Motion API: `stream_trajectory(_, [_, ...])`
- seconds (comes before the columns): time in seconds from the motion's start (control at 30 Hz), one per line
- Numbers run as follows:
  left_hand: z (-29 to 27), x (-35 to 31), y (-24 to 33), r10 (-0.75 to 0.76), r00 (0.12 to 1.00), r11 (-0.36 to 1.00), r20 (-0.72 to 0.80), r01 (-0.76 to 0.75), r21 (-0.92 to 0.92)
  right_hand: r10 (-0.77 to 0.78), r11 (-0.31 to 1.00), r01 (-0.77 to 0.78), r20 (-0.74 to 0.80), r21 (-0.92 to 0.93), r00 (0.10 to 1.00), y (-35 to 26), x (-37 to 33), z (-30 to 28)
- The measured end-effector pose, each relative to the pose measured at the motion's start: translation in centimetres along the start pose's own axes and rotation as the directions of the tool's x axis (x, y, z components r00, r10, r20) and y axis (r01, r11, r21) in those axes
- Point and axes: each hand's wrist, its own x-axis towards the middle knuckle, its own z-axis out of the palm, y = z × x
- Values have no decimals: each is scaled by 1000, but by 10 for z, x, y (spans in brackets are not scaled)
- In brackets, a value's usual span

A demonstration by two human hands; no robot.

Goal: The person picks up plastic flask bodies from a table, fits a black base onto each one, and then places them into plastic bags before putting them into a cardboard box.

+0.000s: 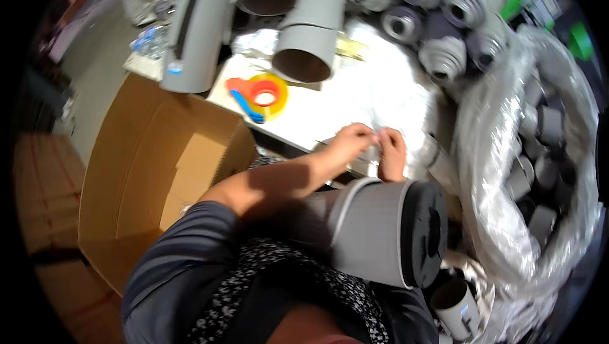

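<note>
My left hand (353,143) and my right hand (392,153) meet over the white table, fingertips pinched together close to each other. Whatever lies between the fingers is too small and washed out by glare to name. Below them, a large grey cylindrical container (373,233) with a black lid (426,235) lies on its side against my body, covering much of my right forearm. Left of my hands on the table (288,122) sit a roll of yellow tape (276,110) on a red dispenser (238,85) and a blue-handled tool (246,106).
An open cardboard box (136,172) stands at my left. To my right, a clear plastic bag (485,172) holds several grey parts (550,125). Grey cylinders (307,36) and threaded grey pieces (442,55) crowd the table's far side. A grey cup (458,312) is at lower right.
</note>
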Motion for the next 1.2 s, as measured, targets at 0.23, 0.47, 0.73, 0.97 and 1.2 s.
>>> stream_trajectory(0.23, [8, -3, 8, 153, 923, 945, -353, -241, -221, -101, 941, 194, -319, 276, 943, -13, 6, -4])
stream_trajectory(0.47, [8, 5, 29, -22, 991, 968, -134, -12, -250, -60, 927, 113, -155, 357, 986, -9, 5, -18])
stream_trajectory(0.73, [15, -83, 80, 504, 743, 549, 440, -669, 502, -300, 954, 300, 6, -9, 954, -131, -188, -89])
stream_trajectory(0.97, [-76, -87, -4, 507, 843, 464, 182, -444, 767, -110, 994, 113, -309, -7, 945, -93, -205, -34])
stream_trajectory(1.2, [-86, -177, -5, 500, 775, 10, 386, -451, 892, 375, 656, 143, 484, -741, 790, 51, -236, -12])
